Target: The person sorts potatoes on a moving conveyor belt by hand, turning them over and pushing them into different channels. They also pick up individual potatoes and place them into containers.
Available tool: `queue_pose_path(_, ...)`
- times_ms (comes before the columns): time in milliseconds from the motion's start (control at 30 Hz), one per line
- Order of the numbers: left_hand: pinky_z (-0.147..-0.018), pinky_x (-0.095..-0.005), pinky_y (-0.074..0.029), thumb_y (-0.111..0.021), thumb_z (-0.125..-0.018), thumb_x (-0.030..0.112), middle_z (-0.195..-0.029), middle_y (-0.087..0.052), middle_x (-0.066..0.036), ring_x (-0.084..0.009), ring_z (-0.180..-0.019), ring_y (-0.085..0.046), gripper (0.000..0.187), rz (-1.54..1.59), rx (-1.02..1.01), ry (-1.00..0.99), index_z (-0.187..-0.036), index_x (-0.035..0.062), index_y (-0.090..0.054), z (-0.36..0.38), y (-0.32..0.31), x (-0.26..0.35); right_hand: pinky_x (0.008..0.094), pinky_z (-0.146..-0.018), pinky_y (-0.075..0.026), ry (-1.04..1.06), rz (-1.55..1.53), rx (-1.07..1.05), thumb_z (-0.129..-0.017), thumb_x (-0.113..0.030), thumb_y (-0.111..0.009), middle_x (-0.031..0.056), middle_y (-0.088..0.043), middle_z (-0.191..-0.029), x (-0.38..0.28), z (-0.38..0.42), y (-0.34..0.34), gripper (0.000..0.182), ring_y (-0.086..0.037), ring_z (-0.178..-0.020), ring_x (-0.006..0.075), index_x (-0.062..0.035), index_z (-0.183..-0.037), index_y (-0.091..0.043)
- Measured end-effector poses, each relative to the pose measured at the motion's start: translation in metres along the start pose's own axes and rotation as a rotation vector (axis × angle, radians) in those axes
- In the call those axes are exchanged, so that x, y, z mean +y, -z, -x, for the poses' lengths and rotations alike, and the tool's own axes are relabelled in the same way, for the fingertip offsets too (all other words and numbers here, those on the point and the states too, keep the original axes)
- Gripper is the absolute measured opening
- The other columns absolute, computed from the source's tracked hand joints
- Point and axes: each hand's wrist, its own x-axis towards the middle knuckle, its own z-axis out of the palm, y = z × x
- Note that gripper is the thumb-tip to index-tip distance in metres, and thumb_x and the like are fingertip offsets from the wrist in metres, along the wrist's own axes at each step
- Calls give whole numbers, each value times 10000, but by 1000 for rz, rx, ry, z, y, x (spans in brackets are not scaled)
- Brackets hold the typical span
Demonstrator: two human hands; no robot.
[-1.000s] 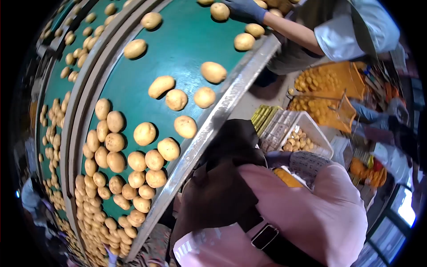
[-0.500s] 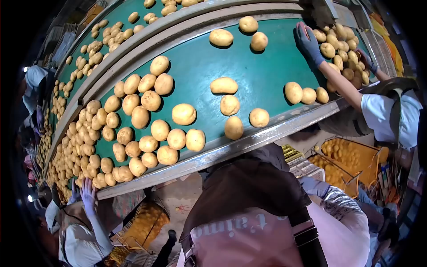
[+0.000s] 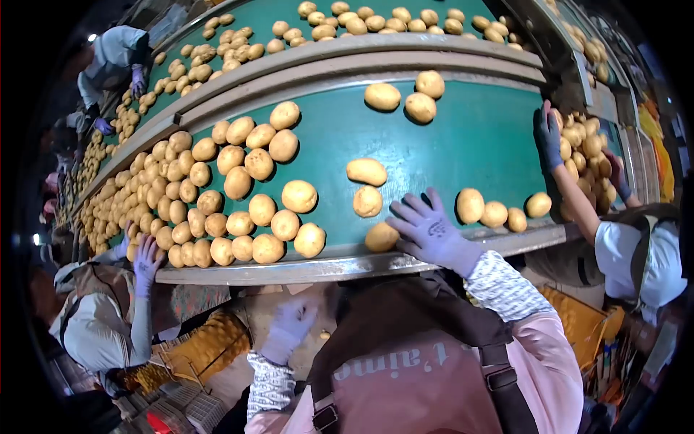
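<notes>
Fingers apart on right gloved hand (image 3: 434,235), palm down, forearm reaching over near rail (image 3: 325,271) of conveyor belt (image 3: 329,126). One potato (image 3: 382,237) at its fingertips, by near rail; whether clamped, cannot tell. Left gloved hand (image 3: 289,329) outside near rail, fingers partly curled, blurred; grip unclear. Two potatoes (image 3: 367,201) just beyond the first; four potatoes (image 3: 494,214) right of right gloved hand; three potatoes (image 3: 420,108) toward far edge. Dense potato mass (image 3: 155,192) leftward, too crowded to count.

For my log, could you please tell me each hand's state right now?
Left hand: blurred; open or closed cannot be told.
Right hand: open, fingers spread, beside a potato on the belt.
</notes>
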Motion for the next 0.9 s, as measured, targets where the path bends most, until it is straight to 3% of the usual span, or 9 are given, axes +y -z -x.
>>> queue_pose_path(67, -910, -453, -495, -689, -885, 149, -966, -709, -150, -329, -880, -669, 246, 256, 413, -185, -1088, 11, -699, -34, 9, 37, 676, -1092, -264, -127, 123, -27, -857, -298, -656, 138, -504, -1393, 35, -1, -5, 451, -439, -1321, 340, -133, -1269, -575)
queue_pose_path(100, -890, -467, -488, -715, -859, 143, -1080, -682, -160, -345, -954, -640, 304, -53, 705, -491, -1137, 27, -675, -60, 11, 31, 673, -1091, -267, -239, 175, 42, -858, -289, -653, 139, -502, -1396, 49, -3, 7, 440, -431, -1329, 338, -136, -1265, -580)
queue_pose_path(200, -1099, -590, -315, -731, -867, 288, -1448, -436, -254, -455, -1315, -425, 607, -393, 879, -346, -1381, 52, -511, -103, 12, 9, 661, -1074, -290, -400, 219, 173, -852, -239, -642, 134, -525, -1368, 75, -7, 29, 413, -479, -1287, 334, -125, -1246, -589)
queue_pose_path(333, -1120, -655, -268, -618, -915, 533, -1571, -294, -255, -512, -1408, -295, 746, -460, 777, 191, -1496, 113, -410, -156, 15, -7, 659, -1108, -261, -105, -84, 72, -845, -329, -661, 139, -534, -1381, 2, -76, -3, 482, -484, -1310, 319, -124, -1277, -598)
queue_pose_path(433, -1132, -602, -315, -610, -919, 535, -1577, -308, -220, -560, -1396, -273, 761, -512, 713, 132, -1510, 107, -392, -182, 16, 3, 651, -1191, -82, 92, 6, 37, -849, -548, -616, 145, -394, -1536, -34, -107, -38, 665, -265, -1482, 340, -139, -1369, -543)
queue_pose_path(533, -1142, -578, -316, -613, -923, 498, -1555, -342, -233, -572, -1385, -282, 758, -453, 730, -75, -1507, 68, -390, -193, 12, 29, 656, -1184, -106, 20, 40, -67, -873, -511, -621, 165, -396, -1518, 2, -104, -66, 660, -283, -1463, 361, -113, -1390, -521)
queue_pose_path(667, -1182, -601, -180, -670, -899, 405, -1513, -437, -180, -482, -1424, -301, 689, -500, 567, -303, -1453, 59, -449, -198, -28, 107, 662, -1148, -165, -392, -15, -29, -843, -443, -664, 170, -415, -1489, 42, -44, -39, 619, -345, -1405, 382, -126, -1360, -539)
queue_pose_path(800, -1155, -542, -284, -667, -914, 326, -1438, -492, -210, -452, -1332, -431, 588, 50, 370, -676, -1390, 22, -500, -172, -29, 139, 646, -1116, -213, -693, 112, 75, -795, -422, -693, 214, -449, -1428, 71, 63, 27, 657, -370, -1373, 407, -97, -1343, -534)
queue_pose_path(900, -1110, -519, -353, -614, -937, 244, -1377, -513, -233, -415, -1287, -468, 506, -140, 835, -262, -1376, 12, -516, -178, -6, 61, 651, -1130, -184, -1032, 158, 2, -790, -576, -710, 286, -295, -1532, 80, 138, 36, 917, -285, -1400, 487, -68, -1476, -375)
